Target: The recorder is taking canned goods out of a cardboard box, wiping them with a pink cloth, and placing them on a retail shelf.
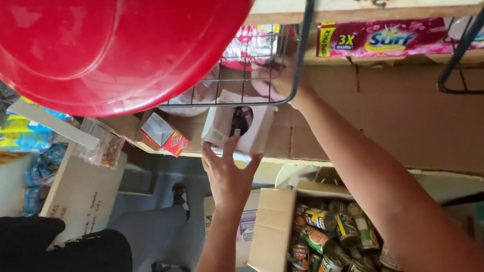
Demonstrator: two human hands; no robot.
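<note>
The left hand (230,176) is up high with its fingers spread wide. It holds nothing. Its fingertips touch the bottom of a white paper packet with a dark picture (239,125), which sits on the edge of a brown cardboard shelf (421,120). The right hand (286,80) reaches up behind a black wire basket (259,81). The wires hide its fingers, so I cannot tell if it grips anything. A big round red plastic bowl (110,40) hangs above on the left. Down below, an open cardboard box full of tin cans (331,251) stands between the two arms. A pink soap packet (382,39) lies on the shelf, far to the right.
</note>
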